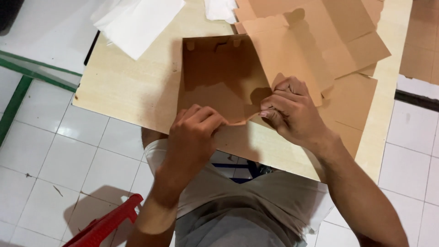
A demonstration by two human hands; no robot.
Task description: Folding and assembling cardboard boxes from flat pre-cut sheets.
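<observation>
both hands, left hand [196,126] and right hand [290,110], pinch the near flap of the half-folded cardboard box [219,77] at the surface [128,87] edge; pulling unevenly could tear or miscrease it.

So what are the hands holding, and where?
Both hands, left and right, pinch the near edge of the brown cardboard box.
</observation>
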